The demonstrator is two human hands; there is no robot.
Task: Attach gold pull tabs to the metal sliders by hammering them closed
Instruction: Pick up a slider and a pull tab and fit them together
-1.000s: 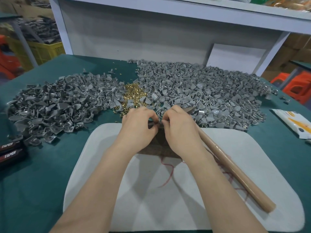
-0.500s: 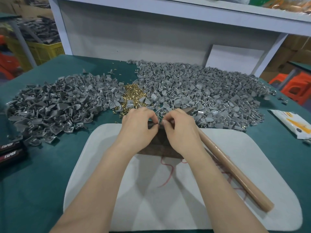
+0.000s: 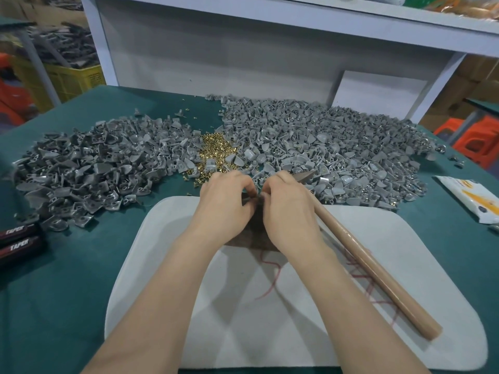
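My left hand (image 3: 225, 203) and my right hand (image 3: 290, 211) meet fingertip to fingertip over a dark brown block (image 3: 256, 233) at the far edge of the white mat (image 3: 297, 319). Both pinch a small grey piece between them, mostly hidden by the fingers. A little heap of gold tabs (image 3: 214, 155) lies just beyond my hands. One pile of grey sliders (image 3: 91, 168) spreads to the left, a larger grey pile (image 3: 332, 147) to the right. The hammer (image 3: 372, 265) lies on the mat under my right wrist, handle pointing toward the near right, head by the right pile.
The green table cloth (image 3: 67, 279) covers the table. Two dark boxes marked TAPER (image 3: 19, 240) sit at the left edge. A white packet (image 3: 472, 195) lies at the right edge. A red thread (image 3: 270, 276) trails over the mat. A white shelf unit (image 3: 216, 49) stands behind.
Both hands stay over the brown block; the fingertips shift only slightly while working the small piece. The hammer has not moved.
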